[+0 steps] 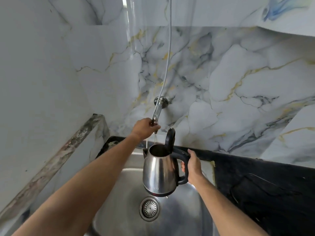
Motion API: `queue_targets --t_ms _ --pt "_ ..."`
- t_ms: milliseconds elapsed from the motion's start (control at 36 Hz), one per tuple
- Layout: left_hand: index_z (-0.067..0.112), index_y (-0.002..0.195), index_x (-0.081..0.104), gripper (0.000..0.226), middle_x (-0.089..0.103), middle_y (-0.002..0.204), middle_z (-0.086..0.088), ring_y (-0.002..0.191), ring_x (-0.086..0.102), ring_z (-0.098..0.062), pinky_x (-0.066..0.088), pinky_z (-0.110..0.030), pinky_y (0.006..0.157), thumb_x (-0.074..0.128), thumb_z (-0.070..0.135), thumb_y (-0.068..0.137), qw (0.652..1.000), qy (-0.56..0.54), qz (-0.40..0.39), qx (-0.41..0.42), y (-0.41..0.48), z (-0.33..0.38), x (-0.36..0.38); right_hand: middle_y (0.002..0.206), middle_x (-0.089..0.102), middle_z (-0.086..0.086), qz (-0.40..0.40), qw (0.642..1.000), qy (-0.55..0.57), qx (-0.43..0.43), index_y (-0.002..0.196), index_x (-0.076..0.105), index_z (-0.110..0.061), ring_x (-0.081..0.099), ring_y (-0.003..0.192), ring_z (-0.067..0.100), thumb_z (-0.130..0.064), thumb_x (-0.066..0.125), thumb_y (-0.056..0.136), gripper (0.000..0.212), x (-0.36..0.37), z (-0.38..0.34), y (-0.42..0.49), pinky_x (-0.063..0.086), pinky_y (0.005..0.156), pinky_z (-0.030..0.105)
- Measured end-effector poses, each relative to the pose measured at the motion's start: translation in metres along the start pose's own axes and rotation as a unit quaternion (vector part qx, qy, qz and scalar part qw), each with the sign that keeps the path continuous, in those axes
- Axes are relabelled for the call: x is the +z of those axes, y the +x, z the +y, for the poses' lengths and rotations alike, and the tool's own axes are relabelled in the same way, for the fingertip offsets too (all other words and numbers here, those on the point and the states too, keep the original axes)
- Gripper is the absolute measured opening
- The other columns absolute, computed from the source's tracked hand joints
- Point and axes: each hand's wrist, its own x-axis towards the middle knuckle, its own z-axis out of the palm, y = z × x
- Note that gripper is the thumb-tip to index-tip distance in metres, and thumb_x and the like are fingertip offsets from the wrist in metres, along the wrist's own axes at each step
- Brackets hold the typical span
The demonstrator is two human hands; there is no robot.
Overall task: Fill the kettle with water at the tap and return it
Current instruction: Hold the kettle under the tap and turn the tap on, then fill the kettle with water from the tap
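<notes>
A steel kettle (159, 171) with a black handle hangs above the sink basin (184, 212), its black lid (170, 137) flipped up. My right hand (193, 165) grips the handle. A chrome tap (157, 109) juts from the marble wall, and my left hand (144, 127) is closed around its outer end. A thin stream of water (154, 139) falls from the spout toward the kettle's open mouth.
A round drain strainer (150, 208) lies in the sink below the kettle. A black countertop (265, 184) stretches to the right. A grey cable (167, 53) hangs down the wall to the tap. A marble ledge (56, 160) slopes along the left.
</notes>
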Motion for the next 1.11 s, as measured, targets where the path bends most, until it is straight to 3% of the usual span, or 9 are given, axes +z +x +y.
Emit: queue_targets --t_ms 56,139,222,417,611,778,889,972,1111 --pt "0.02 0.084 0.061 0.029 0.069 0.091 -0.007 0.07 0.056 -0.015 0.038 -0.028 0.058 0.069 0.048 0.083 0.999 0.038 0.022 -0.002 0.004 0.001 0.006 0.046 0.047 0.006 0.006 1.0 -0.001 -0.013 0.067 0.059 -0.008 0.041 0.038 0.017 -0.041 0.045 0.098 0.048 0.004 -0.001 0.006 0.031 0.04 0.027" --pt "0.015 0.087 0.066 0.041 0.058 0.087 -0.005 0.073 0.055 -0.022 0.041 -0.032 0.064 0.07 0.055 0.078 0.994 0.08 0.067 -0.017 0.005 0.006 0.015 0.046 0.047 0.006 0.014 1.0 0.0 -0.021 0.069 0.057 -0.007 0.041 0.036 0.016 -0.042 0.043 0.1 0.049 0.011 -0.002 0.014 0.03 0.039 0.026" --pt "0.01 0.086 0.068 0.04 0.057 0.08 -0.005 0.067 0.053 -0.024 0.04 -0.032 0.059 0.07 0.05 0.079 0.991 0.103 0.082 -0.034 0.006 0.014 0.018 0.046 0.046 0.006 0.017 0.999 0.002 -0.027 0.072 0.056 -0.007 0.04 0.036 0.016 -0.042 0.042 0.1 0.048 0.018 -0.001 0.021 0.03 0.039 0.026" --pt "0.012 0.071 0.058 0.02 0.062 0.068 -0.005 0.065 0.058 -0.026 0.042 -0.03 0.056 0.07 0.028 0.076 0.994 0.082 0.05 -0.058 0.01 0.027 0.012 0.045 0.045 0.006 0.024 0.999 0.014 -0.044 0.075 0.057 -0.006 0.039 0.036 0.016 -0.042 0.042 0.101 0.047 0.032 -0.002 0.029 0.028 0.037 0.026" --pt "0.006 0.08 0.062 0.022 0.07 0.077 -0.008 0.068 0.063 -0.023 0.041 -0.027 0.051 0.07 0.027 0.078 0.996 0.056 0.022 -0.073 0.016 0.028 0.012 0.045 0.049 0.003 0.035 0.998 0.018 -0.045 0.069 0.058 -0.01 0.045 0.037 0.015 -0.045 0.044 0.099 0.048 0.035 0.001 0.036 0.033 0.042 0.027" --pt "0.014 0.084 0.058 0.024 0.067 0.079 -0.003 0.072 0.061 -0.022 0.047 -0.031 0.061 0.063 0.038 0.083 0.984 0.164 -0.04 -0.056 0.022 0.035 0.002 0.047 0.05 0.003 0.037 0.998 0.019 -0.041 0.069 0.058 -0.011 0.046 0.039 0.015 -0.047 0.045 0.098 0.048 0.036 0.001 0.038 0.034 0.041 0.026" --pt "0.011 0.081 0.058 0.024 0.062 0.068 -0.001 0.061 0.062 -0.019 0.058 -0.031 0.07 0.066 0.034 0.082 0.986 0.129 -0.087 -0.066 0.028 0.035 -0.003 0.045 0.048 0.003 0.032 0.998 0.019 -0.044 0.064 0.055 -0.012 0.043 0.037 0.015 -0.047 0.045 0.098 0.049 0.038 -0.002 0.038 0.032 0.04 0.026" --pt "0.009 0.077 0.057 0.023 0.063 0.069 -0.007 0.058 0.064 -0.022 0.059 -0.031 0.063 0.069 0.027 0.083 0.987 0.068 -0.12 -0.085 0.031 0.033 -0.007 0.045 0.048 0.004 0.029 0.999 0.02 -0.039 0.062 0.054 -0.013 0.042 0.037 0.016 -0.047 0.045 0.098 0.051 0.038 -0.005 0.037 0.033 0.04 0.027" --pt "0.0 0.098 0.066 0.04 0.065 0.077 -0.01 0.069 0.064 -0.022 0.058 -0.032 0.066 0.073 0.037 0.084 0.978 -0.048 -0.183 -0.093 0.037 0.014 -0.02 0.049 0.048 0.004 0.025 0.999 0.015 -0.043 0.065 0.054 -0.014 0.045 0.04 0.015 -0.048 0.045 0.099 0.049 0.039 -0.008 0.036 0.036 0.044 0.028"
